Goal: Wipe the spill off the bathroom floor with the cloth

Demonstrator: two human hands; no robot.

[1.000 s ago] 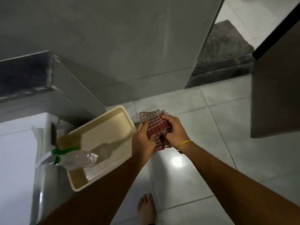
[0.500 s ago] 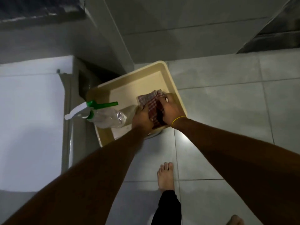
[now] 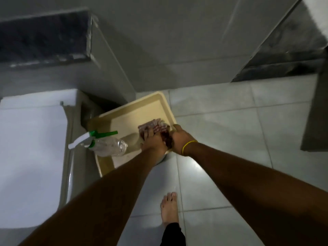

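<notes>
A red-and-white checked cloth [image 3: 156,126] is bunched over the right end of a beige tray [image 3: 127,112]. My left hand [image 3: 153,143] and my right hand [image 3: 179,139] both grip the cloth, pressed close together above the tray's right side. A yellow band circles my right wrist. The light grey tiled floor [image 3: 221,130] lies to the right; I cannot make out a spill on it.
A clear spray bottle with a green and white trigger [image 3: 104,144] lies at the tray's left side. A white toilet [image 3: 30,153] fills the left. A grey wall and ledge stand behind. My bare foot [image 3: 169,208] rests on the tiles below.
My hands carried the cloth from over the floor to above the tray's right end. The view tilted down, bringing the toilet and my foot into sight.
</notes>
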